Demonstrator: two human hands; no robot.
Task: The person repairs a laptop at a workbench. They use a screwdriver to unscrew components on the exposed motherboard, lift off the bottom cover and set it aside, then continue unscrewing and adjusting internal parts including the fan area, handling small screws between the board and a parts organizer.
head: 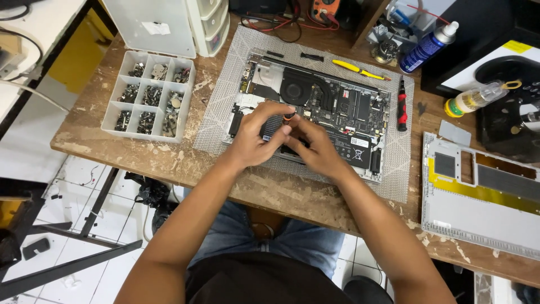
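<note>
Both hands meet over the opened laptop (pixel 315 110), which lies bottom-up on a grey mesh mat (pixel 225 90) in the middle of the wooden table (pixel 281 191). The left hand (pixel 256 138) has its grip drawn together: thumb and fingers pinch a small screwdriver (pixel 288 117) with an orange-and-black top, held just above the laptop's battery area. The right hand (pixel 318 149) is curled beside it, fingertips touching the left hand's fingers at the tool; whether its grip clamps the tool or only steadies it cannot be told.

On the laptop's black battery, a white rectangular label (pixel 360 143) sits just right of the right hand, with small white symbols printed below it. A white compartment tray (pixel 149 95) of dark screws and small parts stands to the left of the mat, its lid (pixel 152 25) raised behind it with a small white sticker.

Along the far edge of the mat lie yellow tweezers (pixel 354 68); a red-and-black screwdriver (pixel 401 104) lies at the right edge. Beyond, a blue spray bottle (pixel 428 46) with a white cap leans near the right. A clear bottle (pixel 475 98) with a yellow-green cap lies on its side further right. The laptop's silver bottom cover (pixel 478 214), with a yellow strip across it, rests at the table's right end.
</note>
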